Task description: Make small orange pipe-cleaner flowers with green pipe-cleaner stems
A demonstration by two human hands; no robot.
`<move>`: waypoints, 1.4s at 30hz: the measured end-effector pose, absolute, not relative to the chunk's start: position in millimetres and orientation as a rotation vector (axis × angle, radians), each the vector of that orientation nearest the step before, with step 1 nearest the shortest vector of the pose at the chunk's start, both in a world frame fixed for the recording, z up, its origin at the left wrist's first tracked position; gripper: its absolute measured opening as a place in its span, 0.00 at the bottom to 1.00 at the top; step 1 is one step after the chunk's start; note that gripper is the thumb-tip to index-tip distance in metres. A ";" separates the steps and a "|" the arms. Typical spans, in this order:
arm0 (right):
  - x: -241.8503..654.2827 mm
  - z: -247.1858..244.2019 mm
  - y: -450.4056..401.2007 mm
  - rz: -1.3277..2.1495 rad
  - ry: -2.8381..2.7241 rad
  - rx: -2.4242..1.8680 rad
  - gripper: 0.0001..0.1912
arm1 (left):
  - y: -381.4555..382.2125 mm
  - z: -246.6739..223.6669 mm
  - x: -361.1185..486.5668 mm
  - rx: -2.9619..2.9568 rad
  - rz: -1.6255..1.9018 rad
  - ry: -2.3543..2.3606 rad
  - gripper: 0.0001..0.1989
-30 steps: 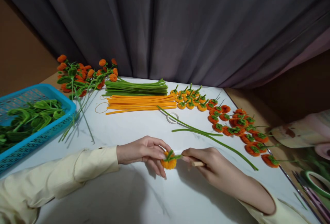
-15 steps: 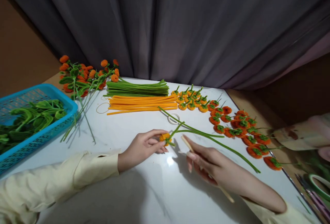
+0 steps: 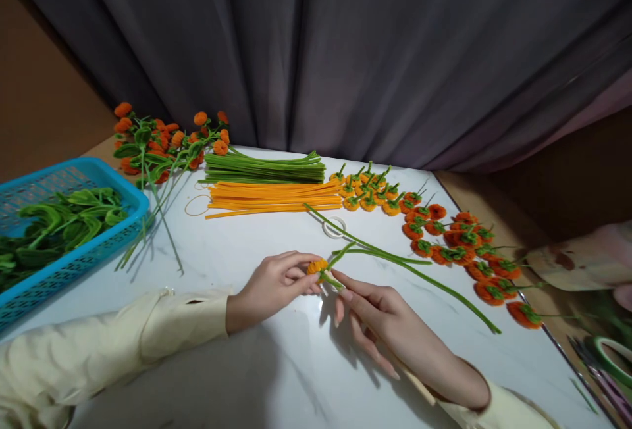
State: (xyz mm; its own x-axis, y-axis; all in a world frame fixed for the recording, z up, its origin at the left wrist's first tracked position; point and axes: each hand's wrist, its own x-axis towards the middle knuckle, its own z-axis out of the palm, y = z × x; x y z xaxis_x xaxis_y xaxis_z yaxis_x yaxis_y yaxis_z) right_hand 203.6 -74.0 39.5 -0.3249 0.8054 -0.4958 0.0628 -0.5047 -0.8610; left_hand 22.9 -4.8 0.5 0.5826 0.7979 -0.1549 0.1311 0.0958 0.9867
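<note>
Between the fingertips of my left hand (image 3: 279,284) is a small yellow-orange pipe-cleaner flower (image 3: 316,266) with green strands sticking out from its base. My right hand (image 3: 390,317) is closed around a thin wooden stick (image 3: 417,384), whose lower end shows below the palm; the upper part is hidden by the fingers. The thumb and index fingertip of that hand meet one green strand (image 3: 332,280) of the flower. Just beyond both hands lie loose green pipe-cleaner stems (image 3: 395,258) and a white tape roll (image 3: 334,226).
Bundles of green pipe cleaners (image 3: 266,169) and orange pipe cleaners (image 3: 271,197) lie at the back. Yellow flower heads (image 3: 368,202) and orange flower heads (image 3: 461,238) spread rightward. A blue basket (image 3: 99,241) of green leaves stands left, near finished orange flowers (image 3: 168,143). Green tape (image 3: 612,356) lies far right.
My right hand has moved left with the stick, up to the flower, and its fingertips now touch a green strand. My left hand keeps its place, the flower slightly turned.
</note>
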 end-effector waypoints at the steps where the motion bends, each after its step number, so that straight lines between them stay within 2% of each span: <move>1: 202.6 37.5 -74.3 1.868 -1.118 -1.403 0.17 | -4.8 0.4 23.0 1.413 0.598 0.855 0.17; 10: 200.1 32.5 -74.3 1.845 -1.005 -1.377 0.17 | -2.1 -3.2 23.2 1.362 0.553 0.758 0.21; 17: 201.8 35.6 -76.0 1.727 -1.243 -1.511 0.25 | 1.6 -2.5 23.6 1.299 0.547 0.669 0.18; 22: 203.7 31.9 -77.8 1.439 -1.660 -1.521 0.21 | 1.4 -5.4 23.4 1.239 0.463 0.667 0.19; 26: 204.3 34.3 -75.8 1.254 -1.879 -1.461 0.15 | 5.3 -4.9 21.2 1.175 0.381 0.606 0.16; 29: 204.8 39.6 -73.5 1.194 -1.961 -1.439 0.11 | 10.8 0.8 19.2 1.165 0.292 0.615 0.14; 32: 205.0 45.3 -72.4 1.169 -1.995 -1.435 0.12 | 15.1 7.5 17.8 1.164 0.222 0.627 0.13; 36: 203.2 49.3 -73.5 1.176 -1.944 -1.446 0.11 | 14.1 12.2 18.4 1.032 0.286 0.513 0.15; 42: 199.6 46.5 -76.4 1.301 -1.703 -1.478 0.22 | 8.3 9.3 21.6 0.998 0.403 0.477 0.19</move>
State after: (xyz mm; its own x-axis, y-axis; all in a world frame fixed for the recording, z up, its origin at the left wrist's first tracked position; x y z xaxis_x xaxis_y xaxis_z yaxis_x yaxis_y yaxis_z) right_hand 199.6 -76.4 46.5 -0.2593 0.9466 -0.1915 0.4338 -0.0630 -0.8988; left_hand 21.6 8.3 9.3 0.8263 0.5282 -0.1954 -0.1044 0.4847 0.8684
